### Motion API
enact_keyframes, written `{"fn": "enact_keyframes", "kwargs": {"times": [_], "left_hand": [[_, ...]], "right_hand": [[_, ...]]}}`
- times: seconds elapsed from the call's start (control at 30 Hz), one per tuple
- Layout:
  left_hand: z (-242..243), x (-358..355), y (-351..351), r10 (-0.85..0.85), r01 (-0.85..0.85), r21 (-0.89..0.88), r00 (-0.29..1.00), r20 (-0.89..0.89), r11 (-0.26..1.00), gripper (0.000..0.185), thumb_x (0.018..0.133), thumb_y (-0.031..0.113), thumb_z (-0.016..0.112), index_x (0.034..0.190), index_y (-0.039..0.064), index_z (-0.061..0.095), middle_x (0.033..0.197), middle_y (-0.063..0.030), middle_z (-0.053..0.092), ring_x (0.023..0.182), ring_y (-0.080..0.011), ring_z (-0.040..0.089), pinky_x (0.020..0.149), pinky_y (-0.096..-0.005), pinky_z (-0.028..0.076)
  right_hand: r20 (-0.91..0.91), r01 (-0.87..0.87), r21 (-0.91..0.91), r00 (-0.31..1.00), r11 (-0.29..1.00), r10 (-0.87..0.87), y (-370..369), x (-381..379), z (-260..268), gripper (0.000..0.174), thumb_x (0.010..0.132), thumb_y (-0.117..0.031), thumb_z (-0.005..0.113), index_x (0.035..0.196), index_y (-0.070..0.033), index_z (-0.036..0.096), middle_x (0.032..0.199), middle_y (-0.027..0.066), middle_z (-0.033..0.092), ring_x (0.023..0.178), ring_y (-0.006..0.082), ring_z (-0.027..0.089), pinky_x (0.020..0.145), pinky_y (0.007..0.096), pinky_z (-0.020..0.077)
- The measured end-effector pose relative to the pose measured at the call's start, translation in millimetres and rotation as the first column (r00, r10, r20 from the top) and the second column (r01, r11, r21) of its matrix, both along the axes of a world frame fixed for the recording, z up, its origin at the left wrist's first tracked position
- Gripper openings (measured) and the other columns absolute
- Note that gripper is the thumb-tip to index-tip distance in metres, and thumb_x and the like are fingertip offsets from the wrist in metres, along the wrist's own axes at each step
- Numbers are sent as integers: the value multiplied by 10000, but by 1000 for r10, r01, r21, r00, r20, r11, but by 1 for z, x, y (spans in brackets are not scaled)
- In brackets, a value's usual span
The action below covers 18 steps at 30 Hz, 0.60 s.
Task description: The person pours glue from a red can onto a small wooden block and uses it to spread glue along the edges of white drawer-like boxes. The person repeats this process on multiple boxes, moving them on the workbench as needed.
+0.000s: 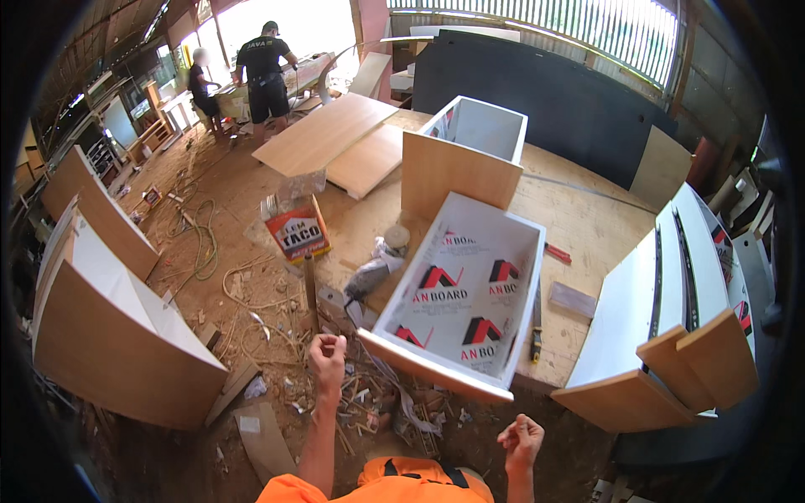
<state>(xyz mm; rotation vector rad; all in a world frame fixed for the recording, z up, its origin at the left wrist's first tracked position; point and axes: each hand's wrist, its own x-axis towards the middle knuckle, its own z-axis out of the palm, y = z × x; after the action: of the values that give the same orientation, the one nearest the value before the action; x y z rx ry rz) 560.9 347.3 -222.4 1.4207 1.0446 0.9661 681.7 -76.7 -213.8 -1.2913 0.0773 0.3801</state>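
Observation:
A drawer box with a printed grey-white lining and a wood-veneer front lies tilted on the workbench, its front overhanging the near edge. My left hand is curled just left of that front's corner, apart from it, below an upright wooden stick. Below the front's right end, my right hand has its fingers drawn together. Nothing shows in either hand. A second drawer stands behind the first. Right of the near drawer lie a handsaw, a red-handled tool and a flat block.
More drawers stand at the right and cabinet parts at the left. A TACO tin, a dusty power tool and veneered panels are on the workbench. Scraps and a hose litter the floor. Two people work far back.

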Motion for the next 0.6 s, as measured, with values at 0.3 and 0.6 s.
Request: {"fn": "enact_keyframes", "kwargs": {"times": [0.3,0.6], "left_hand": [[-84,59,411,348,-151,698,926,-148,700,1153,723,311,1029,1592,-13,345,1586,-261,460,1502,-344,459,1250,-494,388],[-88,67,528,-529,528,-40,841,-110,848,1384,547,208,1116,1656,32,307,1590,-185,558,1471,-275,541,1190,-442,502]], "right_hand": [[80,-170,-204,979,964,189,191,1,57,180,1083,-117,693,1224,-13,734,938,84,779,716,100,668,637,254,532],[64,-206,-172,974,963,219,270,-17,73,98,1088,-100,700,1051,-11,717,814,87,753,660,123,677,583,254,514]]}}
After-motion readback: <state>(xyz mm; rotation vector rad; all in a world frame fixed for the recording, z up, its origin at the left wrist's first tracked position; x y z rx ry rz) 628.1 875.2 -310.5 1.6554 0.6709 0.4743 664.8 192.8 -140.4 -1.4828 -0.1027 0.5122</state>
